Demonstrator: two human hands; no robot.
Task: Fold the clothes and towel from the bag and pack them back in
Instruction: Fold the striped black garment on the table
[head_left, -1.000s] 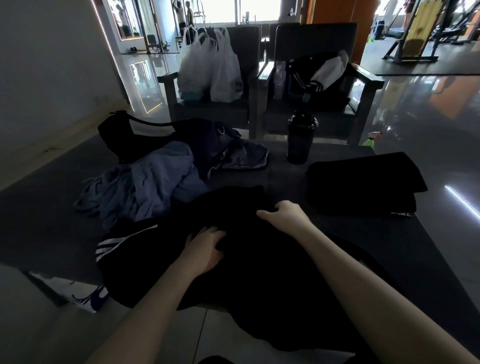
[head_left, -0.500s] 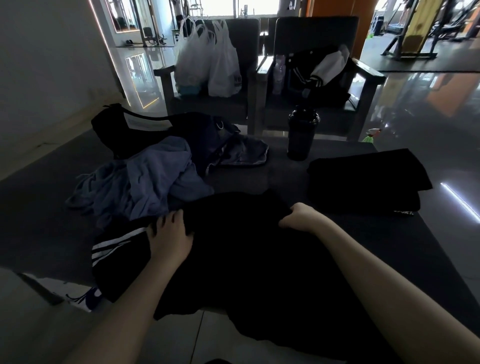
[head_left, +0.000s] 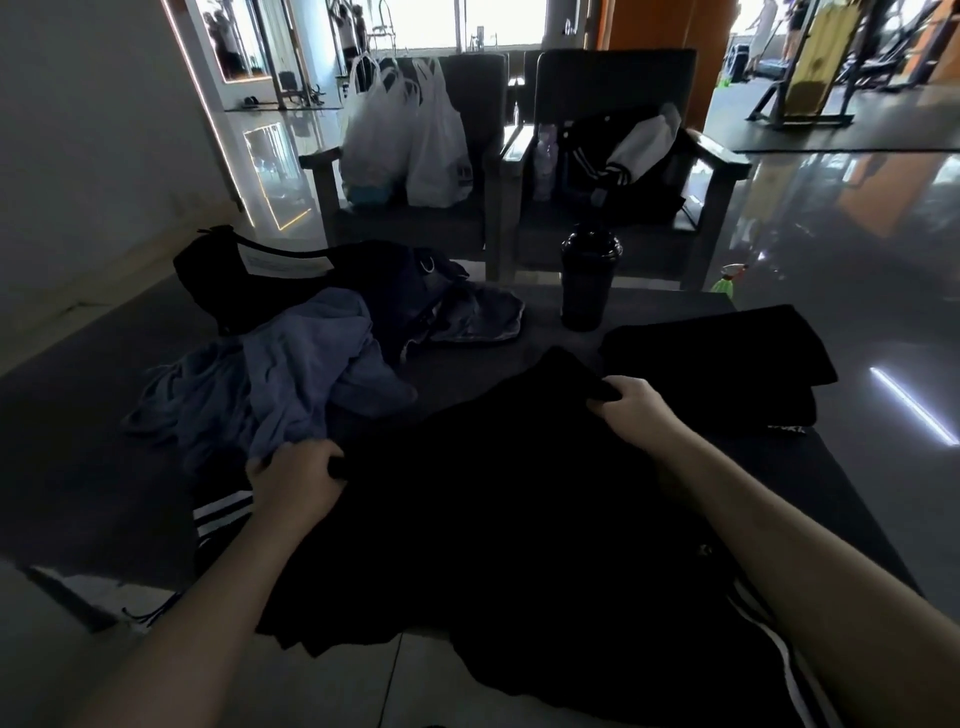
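Observation:
A black garment with white side stripes (head_left: 493, 509) lies spread over the near part of the dark table (head_left: 78, 467) and hangs off its front edge. My left hand (head_left: 293, 480) grips its left edge. My right hand (head_left: 631, 408) pinches its far corner, which is raised a little. A crumpled blue-grey cloth (head_left: 291, 379) lies left of the garment. Behind it sits the dark open bag (head_left: 311, 280). A folded black garment (head_left: 727, 358) rests at the right side of the table.
A black shaker bottle (head_left: 587, 280) stands at the table's far edge beside a small grey pouch (head_left: 480, 319). Two armchairs behind hold white plastic bags (head_left: 405, 140) and a black bag (head_left: 623, 166). A green spray bottle (head_left: 727, 280) stands on the glossy floor.
My left hand has slid left along the black garment and closed on its edge. My right hand has moved right and farther away, pulling the garment's corner outward.

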